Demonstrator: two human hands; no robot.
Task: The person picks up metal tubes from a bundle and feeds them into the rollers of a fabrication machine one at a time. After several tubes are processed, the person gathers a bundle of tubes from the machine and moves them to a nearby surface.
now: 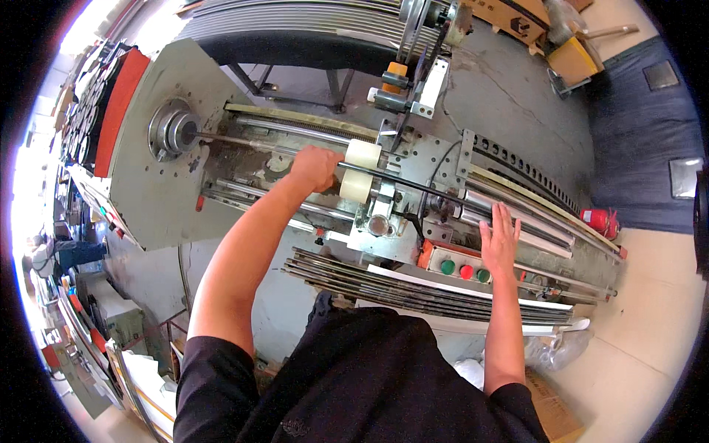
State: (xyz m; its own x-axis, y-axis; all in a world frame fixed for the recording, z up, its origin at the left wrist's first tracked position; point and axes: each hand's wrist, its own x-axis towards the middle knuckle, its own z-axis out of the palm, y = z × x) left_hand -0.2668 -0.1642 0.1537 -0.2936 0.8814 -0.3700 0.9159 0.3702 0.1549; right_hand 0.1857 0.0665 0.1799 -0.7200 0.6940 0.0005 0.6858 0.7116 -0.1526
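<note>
My left hand (pixel 316 168) is closed around a long thin metal rod (pixel 244 140), just left of a cream-coloured roller block (pixel 362 153). Leftward the rod reaches the round chuck (pixel 177 131) on a grey machine housing. To the right of the block a dark length of rod (pixel 402 179) crosses the machine's carriage (pixel 413 151). My right hand (pixel 501 238) is open, fingers stretched out, over the near side of a shiny metal cylinder (pixel 480 207). Whether its fingertips touch the cylinder I cannot tell. The fingers of my left hand are partly hidden.
A control box (pixel 464 267) with green and red buttons sits at the machine's near edge. In front of it lies a bundle of metal rods (pixel 413 289). More bars (pixel 295 22) are stacked on a rack behind. A red extinguisher (pixel 600 221) stands at the right.
</note>
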